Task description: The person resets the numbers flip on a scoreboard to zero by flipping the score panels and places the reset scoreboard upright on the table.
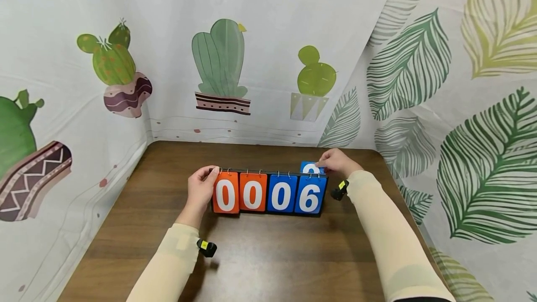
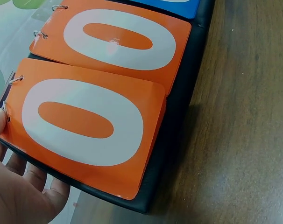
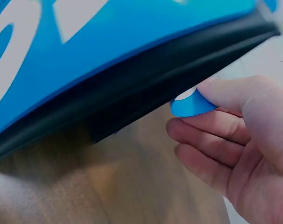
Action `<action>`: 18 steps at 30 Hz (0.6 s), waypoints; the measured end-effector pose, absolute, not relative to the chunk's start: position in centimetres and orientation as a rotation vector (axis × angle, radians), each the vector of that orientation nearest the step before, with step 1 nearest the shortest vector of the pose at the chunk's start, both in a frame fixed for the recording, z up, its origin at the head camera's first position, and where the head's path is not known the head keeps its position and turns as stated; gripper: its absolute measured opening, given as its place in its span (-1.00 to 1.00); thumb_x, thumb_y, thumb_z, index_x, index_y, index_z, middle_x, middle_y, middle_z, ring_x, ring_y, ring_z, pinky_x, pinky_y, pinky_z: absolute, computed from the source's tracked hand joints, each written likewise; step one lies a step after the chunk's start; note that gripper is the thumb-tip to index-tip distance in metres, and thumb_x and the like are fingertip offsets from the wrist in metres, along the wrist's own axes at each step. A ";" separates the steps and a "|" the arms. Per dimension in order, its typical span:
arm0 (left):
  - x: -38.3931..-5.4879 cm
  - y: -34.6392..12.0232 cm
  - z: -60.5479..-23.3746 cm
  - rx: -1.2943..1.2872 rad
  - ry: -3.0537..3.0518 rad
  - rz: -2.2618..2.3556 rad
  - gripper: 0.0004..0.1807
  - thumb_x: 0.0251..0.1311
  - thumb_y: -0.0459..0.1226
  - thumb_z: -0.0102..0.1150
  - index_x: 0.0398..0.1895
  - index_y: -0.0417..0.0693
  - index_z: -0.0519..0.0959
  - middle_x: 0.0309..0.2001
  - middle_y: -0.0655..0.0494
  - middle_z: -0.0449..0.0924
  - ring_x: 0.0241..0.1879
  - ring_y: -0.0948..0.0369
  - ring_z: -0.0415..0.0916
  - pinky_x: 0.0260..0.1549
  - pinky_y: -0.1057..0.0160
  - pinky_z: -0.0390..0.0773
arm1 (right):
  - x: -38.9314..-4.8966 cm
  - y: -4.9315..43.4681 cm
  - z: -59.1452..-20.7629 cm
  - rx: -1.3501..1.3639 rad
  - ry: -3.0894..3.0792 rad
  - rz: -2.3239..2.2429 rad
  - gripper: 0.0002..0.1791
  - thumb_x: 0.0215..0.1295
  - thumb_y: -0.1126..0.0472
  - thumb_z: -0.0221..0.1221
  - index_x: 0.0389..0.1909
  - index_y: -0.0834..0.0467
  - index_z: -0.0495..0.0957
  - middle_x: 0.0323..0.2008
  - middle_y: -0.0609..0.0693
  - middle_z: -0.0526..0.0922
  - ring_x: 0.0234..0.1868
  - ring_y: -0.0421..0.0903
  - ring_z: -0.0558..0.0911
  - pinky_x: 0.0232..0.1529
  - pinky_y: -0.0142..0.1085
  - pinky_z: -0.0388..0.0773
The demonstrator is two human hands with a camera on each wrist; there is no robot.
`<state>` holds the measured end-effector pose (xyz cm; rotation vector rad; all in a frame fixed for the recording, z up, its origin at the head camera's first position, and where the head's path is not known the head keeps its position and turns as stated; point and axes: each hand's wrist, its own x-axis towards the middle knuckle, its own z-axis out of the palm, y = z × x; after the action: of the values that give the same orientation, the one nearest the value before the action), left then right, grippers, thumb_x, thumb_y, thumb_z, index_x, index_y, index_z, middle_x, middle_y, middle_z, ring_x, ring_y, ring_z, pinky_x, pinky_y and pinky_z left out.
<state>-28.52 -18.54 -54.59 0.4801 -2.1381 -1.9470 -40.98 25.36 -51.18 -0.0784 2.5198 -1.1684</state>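
Observation:
A tabletop flip scoreboard (image 1: 267, 193) stands tilted on the table, its cards reading 0, 0 on orange and 0, 6 on blue. My left hand (image 1: 199, 191) grips its upper left corner, thumb at the front by the ring and the other fingers behind the black backing, as the left wrist view shows. Past the top edge on the right, my right hand (image 1: 337, 162) pinches a blue number card (image 1: 308, 168) between thumb and index finger. Most of that card is hidden by the board; a corner of the blue card (image 3: 194, 105) shows in the right wrist view.
The brown wooden table (image 1: 268, 255) reaches back to a white cloth backdrop (image 1: 168, 22) printed with cacti. A leaf-patterned cloth (image 1: 419, 83) hangs along the right. Small black wrist cameras sit on both forearms, over beige sleeves.

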 end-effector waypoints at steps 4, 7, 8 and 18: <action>-28.5 -18.7 -54.6 0.474 -2.151 -1.944 -0.56 0.34 0.04 0.32 0.07 -0.07 0.69 0.00 0.00 0.62 -0.06 0.18 0.51 -0.19 0.43 0.56 | -41.3 25.3 -50.4 -0.086 2.496 -1.188 -0.77 0.38 0.15 0.31 -0.16 0.25 0.68 -0.35 0.06 0.73 -0.33 -0.04 0.72 -0.14 -0.09 0.75; -28.4 -18.8 -54.6 0.472 -2.152 -1.943 -0.57 0.34 0.04 0.32 0.07 -0.06 0.69 0.01 -0.01 0.61 -0.05 0.16 0.50 -0.19 0.43 0.56 | -41.5 25.2 -49.7 -0.096 2.442 -1.253 -0.77 0.44 0.18 0.25 -0.09 0.30 0.63 -0.31 0.11 0.74 -0.31 -0.01 0.74 -0.01 0.04 0.72; -28.4 -18.8 -54.6 0.470 -2.151 -1.942 -0.57 0.34 0.04 0.31 0.07 -0.06 0.69 0.01 -0.01 0.61 -0.04 0.15 0.50 -0.19 0.42 0.56 | -41.5 25.2 -49.5 -0.097 2.422 -1.276 -0.77 0.46 0.19 0.23 -0.08 0.31 0.61 -0.29 0.11 0.74 -0.32 -0.01 0.74 0.01 0.06 0.71; -28.5 -18.7 -54.5 0.428 -2.174 -1.915 -0.58 0.35 0.04 0.30 0.07 -0.03 0.69 0.05 -0.05 0.62 0.00 0.09 0.52 -0.18 0.44 0.56 | -42.1 24.9 -45.7 -0.007 2.221 -1.561 -0.69 0.53 0.22 0.14 0.17 0.26 0.40 -0.26 -0.01 0.68 -0.29 -0.05 0.72 0.06 0.01 0.70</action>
<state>-28.45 -18.68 -54.51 0.4279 -2.1741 -1.9145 -42.12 24.93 -45.71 -0.0067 2.2214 -1.5605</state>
